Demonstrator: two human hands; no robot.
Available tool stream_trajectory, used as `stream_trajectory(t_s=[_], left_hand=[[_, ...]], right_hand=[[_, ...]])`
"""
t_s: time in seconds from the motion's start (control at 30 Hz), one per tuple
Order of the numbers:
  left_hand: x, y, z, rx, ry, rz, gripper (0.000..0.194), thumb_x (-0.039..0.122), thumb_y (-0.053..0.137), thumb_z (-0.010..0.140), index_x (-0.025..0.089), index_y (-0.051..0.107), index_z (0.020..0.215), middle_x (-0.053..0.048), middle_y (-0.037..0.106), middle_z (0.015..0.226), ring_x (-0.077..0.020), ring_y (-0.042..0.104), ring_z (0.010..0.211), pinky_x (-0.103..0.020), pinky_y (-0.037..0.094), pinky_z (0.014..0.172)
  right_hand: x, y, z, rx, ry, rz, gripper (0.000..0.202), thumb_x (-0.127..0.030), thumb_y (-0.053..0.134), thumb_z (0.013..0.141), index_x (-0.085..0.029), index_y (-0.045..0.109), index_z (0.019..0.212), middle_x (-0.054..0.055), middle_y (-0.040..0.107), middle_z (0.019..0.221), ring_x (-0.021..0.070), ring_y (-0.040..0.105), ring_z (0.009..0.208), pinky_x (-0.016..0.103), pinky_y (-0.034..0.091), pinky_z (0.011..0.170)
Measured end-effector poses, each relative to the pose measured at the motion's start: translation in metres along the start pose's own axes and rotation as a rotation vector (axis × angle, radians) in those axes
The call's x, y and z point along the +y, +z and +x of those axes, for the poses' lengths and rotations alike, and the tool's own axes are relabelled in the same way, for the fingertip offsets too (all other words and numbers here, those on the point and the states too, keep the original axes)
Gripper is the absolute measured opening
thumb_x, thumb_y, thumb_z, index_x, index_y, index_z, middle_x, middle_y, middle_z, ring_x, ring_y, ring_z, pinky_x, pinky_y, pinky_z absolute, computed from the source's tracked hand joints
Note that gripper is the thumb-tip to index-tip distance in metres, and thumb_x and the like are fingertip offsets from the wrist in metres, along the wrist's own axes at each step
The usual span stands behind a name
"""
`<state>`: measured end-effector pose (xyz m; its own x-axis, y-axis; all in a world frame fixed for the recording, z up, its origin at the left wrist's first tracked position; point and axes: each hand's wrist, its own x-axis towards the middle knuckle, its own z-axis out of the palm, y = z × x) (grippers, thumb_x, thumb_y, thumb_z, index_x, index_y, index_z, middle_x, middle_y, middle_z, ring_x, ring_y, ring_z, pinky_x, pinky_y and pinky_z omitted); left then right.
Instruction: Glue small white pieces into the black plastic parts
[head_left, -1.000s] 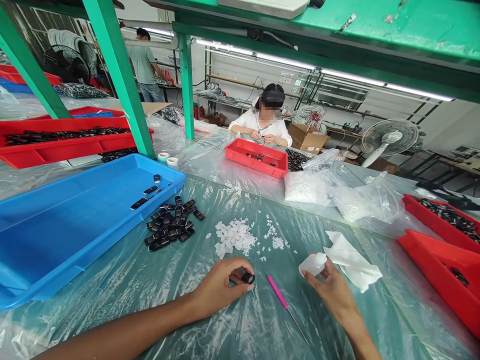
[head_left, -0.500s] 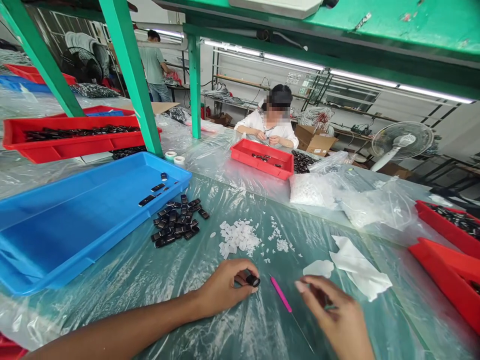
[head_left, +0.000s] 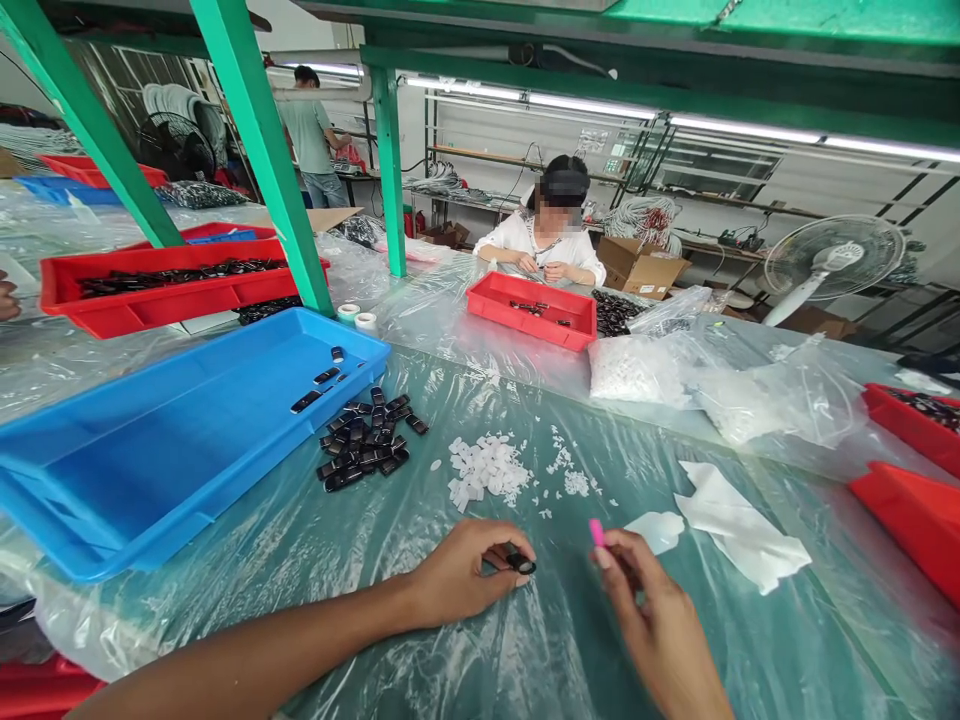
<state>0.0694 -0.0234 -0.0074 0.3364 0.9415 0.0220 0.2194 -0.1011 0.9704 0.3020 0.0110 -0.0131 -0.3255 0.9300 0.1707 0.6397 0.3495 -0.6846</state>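
Between thumb and fingers, my left hand (head_left: pixel 469 575) grips a small black plastic casing (head_left: pixel 520 563) just above the plastic-covered table (head_left: pixel 420 660). My right hand (head_left: pixel 649 600) is closed around a pink-handled tool (head_left: pixel 597 532); only the pink end sticks out above the fingertips, and the rest is hidden by the hand. Beyond my left hand lies a heap of small white pieces (head_left: pixel 487 468), with tinier white bits (head_left: pixel 574 480) to its right. A pile of black casings (head_left: pixel 367 440) lies farther left.
A large blue tray (head_left: pixel 172 510) with a few black casings stands at left. Red bins (head_left: pixel 172 310) (head_left: pixel 911 525) flank the table. White cloth (head_left: pixel 739 530) lies at right. Across the table a co-worker (head_left: pixel 544 235) sits behind a red tray (head_left: pixel 532 325). Green posts (head_left: pixel 262 150) rise at left.
My right hand has picked up the pink-handled tool, which lay on the table between my hands. My left hand still holds the black casing. The view has shifted slightly.
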Motion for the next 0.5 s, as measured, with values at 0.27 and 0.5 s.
stream_trajectory(t_s=[0.27, 0.5], left_hand=[[-0.001, 0.0, 0.0, -0.034, 0.022, 0.027, 0.019, 0.022, 0.053, 0.084, 0.019, 0.062, 0.102, -0.004, 0.062, 0.095, -0.0132, 0.059, 0.083, -0.021, 0.05, 0.073], [-0.002, -0.001, 0.0, -0.035, 0.053, 0.049, 0.02, 0.021, 0.054, 0.084, 0.019, 0.062, 0.102, -0.004, 0.062, 0.097, -0.014, 0.059, 0.086, -0.021, 0.05, 0.072]], right_hand=[[-0.025, 0.0, -0.012, 0.21, -0.248, 0.675, 0.016, -0.019, 0.04, 0.095, -0.021, 0.05, 0.106, 0.008, 0.057, 0.098, 0.0177, 0.062, 0.077, 0.03, 0.055, 0.067], [-0.027, 0.011, -0.016, 0.109, -0.238, 0.747, 0.018, -0.018, 0.038, 0.095, -0.024, 0.052, 0.106, 0.007, 0.057, 0.099, 0.0194, 0.063, 0.081, 0.032, 0.055, 0.068]])
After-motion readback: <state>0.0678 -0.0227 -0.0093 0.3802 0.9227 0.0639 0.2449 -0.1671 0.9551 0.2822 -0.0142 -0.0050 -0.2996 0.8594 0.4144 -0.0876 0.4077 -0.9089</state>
